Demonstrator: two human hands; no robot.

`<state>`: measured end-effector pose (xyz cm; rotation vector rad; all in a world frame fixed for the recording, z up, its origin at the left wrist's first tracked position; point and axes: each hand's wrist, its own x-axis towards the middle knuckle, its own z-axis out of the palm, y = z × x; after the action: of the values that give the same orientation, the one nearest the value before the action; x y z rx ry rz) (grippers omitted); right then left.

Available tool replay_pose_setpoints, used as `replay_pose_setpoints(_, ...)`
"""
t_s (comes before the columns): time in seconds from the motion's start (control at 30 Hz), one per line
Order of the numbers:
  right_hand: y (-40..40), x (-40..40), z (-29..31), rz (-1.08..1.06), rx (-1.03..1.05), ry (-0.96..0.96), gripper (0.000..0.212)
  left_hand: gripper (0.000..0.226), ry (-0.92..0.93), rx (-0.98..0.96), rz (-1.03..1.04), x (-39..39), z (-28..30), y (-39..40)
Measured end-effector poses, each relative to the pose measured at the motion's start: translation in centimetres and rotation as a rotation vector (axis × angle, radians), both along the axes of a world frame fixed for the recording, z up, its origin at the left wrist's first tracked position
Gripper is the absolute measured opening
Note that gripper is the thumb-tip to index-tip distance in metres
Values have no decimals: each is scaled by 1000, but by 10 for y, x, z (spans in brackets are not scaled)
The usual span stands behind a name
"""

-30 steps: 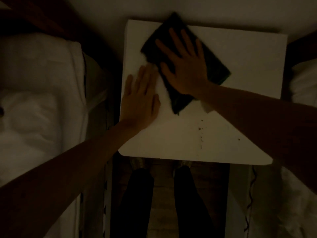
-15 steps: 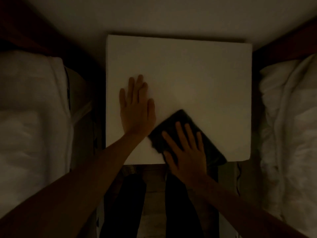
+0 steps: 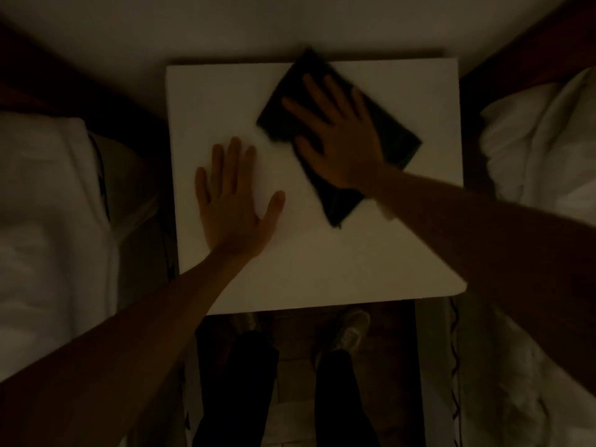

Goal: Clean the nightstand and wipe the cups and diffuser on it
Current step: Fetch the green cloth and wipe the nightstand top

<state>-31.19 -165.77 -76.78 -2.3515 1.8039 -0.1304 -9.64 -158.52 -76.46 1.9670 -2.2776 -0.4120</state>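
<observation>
on the white table [image 3: 322, 269], my flat right hand [image 3: 338, 146] has pushed the dark cloth [image 3: 396, 137] to the far edge; left hand [image 3: 230, 201] stays spread flat; beds [image 3: 48, 204] flank the dim room.

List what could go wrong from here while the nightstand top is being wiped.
The dark cloth under the flat right hand already pokes past the nightstand top's back edge; another push could slide it off behind. The left hand lies flat on the top, so that patch may stay unwiped. The dim light could hide leftover crumbs.
</observation>
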Motion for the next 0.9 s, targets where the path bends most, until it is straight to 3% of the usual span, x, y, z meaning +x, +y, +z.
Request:
replay_pose_setpoints(0.2,20,-73,3,-460,18,49,57,65,-85,-60,-226,0,-5,1)
replay_pose_setpoints(0.4,163,-59,14,-720,96,82,60,63,-65,-47,-313,-4,-5,2)
replay_pose_setpoints(0.47,209,-35,15,-654,137,89,61,61,-19,-50,-400,-6,-4,3)
replay_pose_setpoints(0.6,242,26,11,-267,136,36,60,56,47,-56,-479,-8,-3,3)
replay_pose_setpoints(0.77,129,52,0,-167,71,-24,59,62,179,-23,-312,-8,0,2)
replay_pose_setpoints(0.9,30,22,-2,-202,43,20,57,71,126,-13,-321,-7,-2,1)
